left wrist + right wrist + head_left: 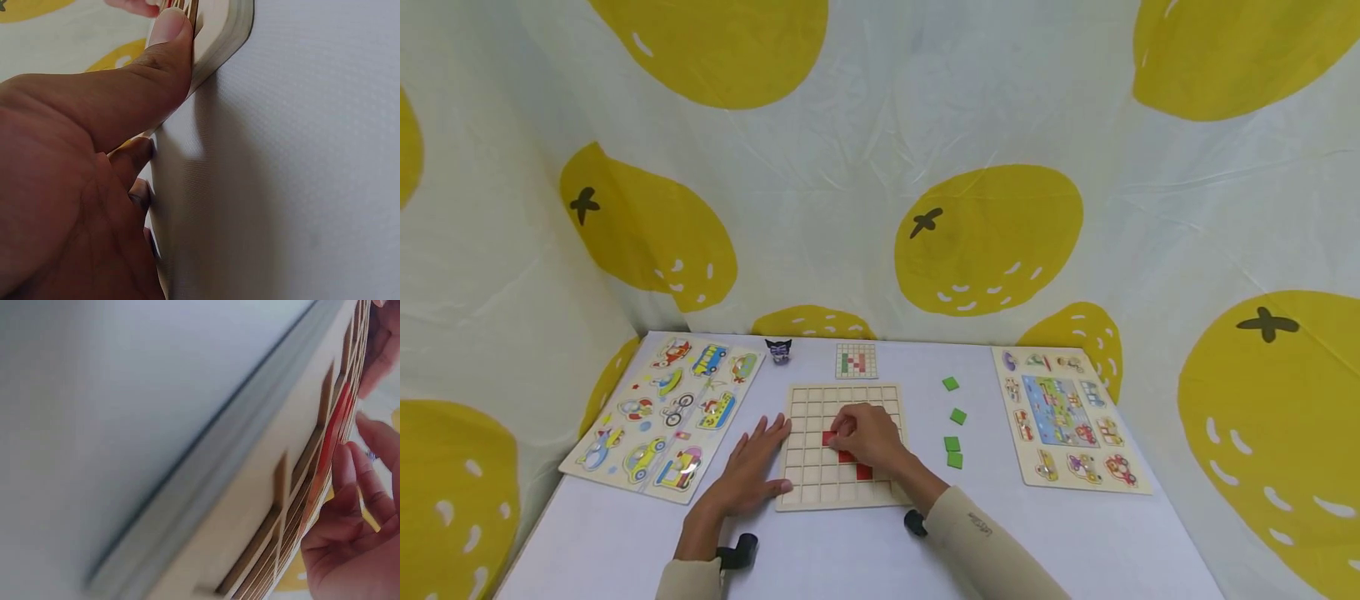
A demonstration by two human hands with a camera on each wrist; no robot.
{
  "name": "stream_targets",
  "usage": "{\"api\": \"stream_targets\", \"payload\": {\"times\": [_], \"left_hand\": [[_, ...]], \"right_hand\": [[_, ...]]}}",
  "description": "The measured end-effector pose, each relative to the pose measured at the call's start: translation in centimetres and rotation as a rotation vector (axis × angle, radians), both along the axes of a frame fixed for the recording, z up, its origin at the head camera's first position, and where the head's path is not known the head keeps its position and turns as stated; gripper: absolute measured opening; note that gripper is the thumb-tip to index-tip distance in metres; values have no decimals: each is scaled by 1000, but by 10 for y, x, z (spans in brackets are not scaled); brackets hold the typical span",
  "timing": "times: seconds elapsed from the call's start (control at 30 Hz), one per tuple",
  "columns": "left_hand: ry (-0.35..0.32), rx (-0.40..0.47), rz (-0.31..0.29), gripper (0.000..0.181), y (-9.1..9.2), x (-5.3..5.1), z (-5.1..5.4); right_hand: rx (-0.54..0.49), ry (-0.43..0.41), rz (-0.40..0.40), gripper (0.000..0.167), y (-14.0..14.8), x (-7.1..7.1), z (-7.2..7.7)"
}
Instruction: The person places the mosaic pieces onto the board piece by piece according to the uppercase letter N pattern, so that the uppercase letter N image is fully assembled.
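A wooden grid board point(808, 492) lies at the middle of the table. My right hand point(868, 437) is over it, its thumb and fingers pinching a red square tile point(828, 437) at a cell left of the middle. Two more red tiles point(864, 472) lie in cells diagonally down to the right, partly beside the hand. In the right wrist view, fingertips of the right hand point(359, 531) meet the board near red tiles point(331, 431). My left hand point(748, 471) rests with spread fingers at the board's left edge; its thumb point(169, 31) lies on the board's rim.
Several green square tiles point(958, 416) lie right of the board. Behind it stand a small pattern card point(856, 361) and a dark figurine point(779, 351). A vehicle puzzle board point(662, 417) lies left, another picture puzzle point(1071, 421) right. A lemon-print curtain point(850, 208) hangs behind.
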State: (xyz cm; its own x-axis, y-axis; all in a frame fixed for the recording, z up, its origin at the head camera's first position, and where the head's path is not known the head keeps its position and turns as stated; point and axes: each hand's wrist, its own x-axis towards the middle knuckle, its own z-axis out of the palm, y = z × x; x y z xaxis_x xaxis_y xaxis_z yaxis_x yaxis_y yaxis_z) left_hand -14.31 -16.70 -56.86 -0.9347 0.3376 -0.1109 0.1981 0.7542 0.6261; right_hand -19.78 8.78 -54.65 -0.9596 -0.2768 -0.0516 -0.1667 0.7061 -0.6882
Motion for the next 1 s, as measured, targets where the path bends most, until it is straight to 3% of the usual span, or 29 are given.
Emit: {"api": "stream_targets", "payload": {"times": [0.23,0.53,1.0], "left_hand": [[3,6,0,103,0,1,4],[-10,-3,7,104,1,0,3],[-34,-6,-10,106,-3,-1,-2]], "right_hand": [[-60,3,-26,17,21,-6,7],[-88,110,-97,20,62,-28,7],[26,208,-343,22,131,-55,-7]]}}
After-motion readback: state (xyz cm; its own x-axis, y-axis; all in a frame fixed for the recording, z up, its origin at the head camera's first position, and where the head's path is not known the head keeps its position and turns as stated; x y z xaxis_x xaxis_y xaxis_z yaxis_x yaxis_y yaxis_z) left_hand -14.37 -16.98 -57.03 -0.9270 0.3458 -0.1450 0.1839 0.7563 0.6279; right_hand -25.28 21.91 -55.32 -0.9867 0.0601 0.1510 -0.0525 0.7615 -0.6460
